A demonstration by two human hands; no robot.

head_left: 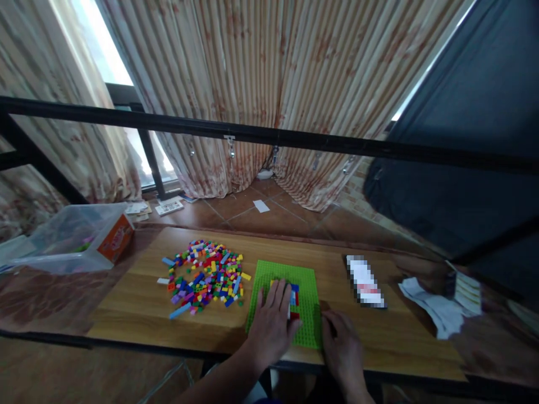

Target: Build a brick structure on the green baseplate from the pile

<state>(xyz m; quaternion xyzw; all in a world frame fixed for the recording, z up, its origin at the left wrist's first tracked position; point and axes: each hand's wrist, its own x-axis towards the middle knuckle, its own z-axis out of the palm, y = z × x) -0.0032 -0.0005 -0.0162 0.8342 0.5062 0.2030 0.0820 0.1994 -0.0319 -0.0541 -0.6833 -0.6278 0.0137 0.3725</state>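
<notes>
A green baseplate lies on the wooden table near its front edge. A few small bricks, red, blue and white, are stuck on the plate's middle. My left hand lies flat on the plate with fingers spread, its fingertips touching those bricks. My right hand rests on the table at the plate's right front corner, fingers curled loosely against the plate's edge. A pile of small coloured bricks is spread out left of the plate.
A clear plastic bin with an orange box sits at the table's left end. A phone lies right of the plate, with crumpled white paper beyond. A black rail crosses ahead, curtains behind.
</notes>
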